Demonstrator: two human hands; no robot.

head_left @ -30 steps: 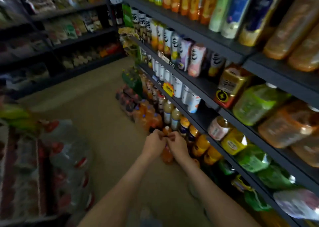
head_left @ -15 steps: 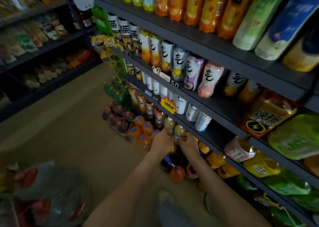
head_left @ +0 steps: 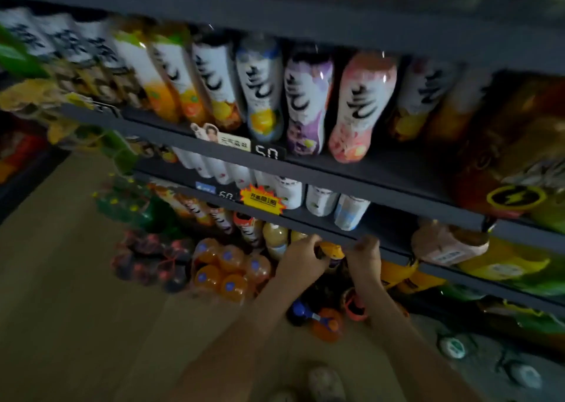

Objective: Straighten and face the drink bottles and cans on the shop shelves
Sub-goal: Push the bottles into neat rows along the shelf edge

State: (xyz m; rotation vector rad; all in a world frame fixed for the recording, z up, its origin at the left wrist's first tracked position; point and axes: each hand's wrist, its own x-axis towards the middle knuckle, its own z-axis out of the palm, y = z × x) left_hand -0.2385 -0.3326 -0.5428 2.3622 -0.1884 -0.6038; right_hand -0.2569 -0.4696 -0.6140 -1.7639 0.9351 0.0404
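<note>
Head view: left hand (head_left: 301, 256) grips a bottle (head_left: 332, 251) by its top; right hand (head_left: 365, 256) curls just beside it, hold unclear.

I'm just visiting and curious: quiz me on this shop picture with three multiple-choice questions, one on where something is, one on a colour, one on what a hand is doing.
1. Next to the purple bottle, the pink bottle stands:
A) on its left
B) on its right
C) behind it

2. The starburst tag is mainly:
A) blue
B) white
C) yellow

3. The left hand is:
A) spread flat, touching nothing
B) curled round a yellow-topped bottle
C) pointing upward

Answers:
1 B, the pink one is the right one of the pair.
2 C, it is yellow with a reddish edge.
3 B, its fingers wrap the bottle's top.
</note>
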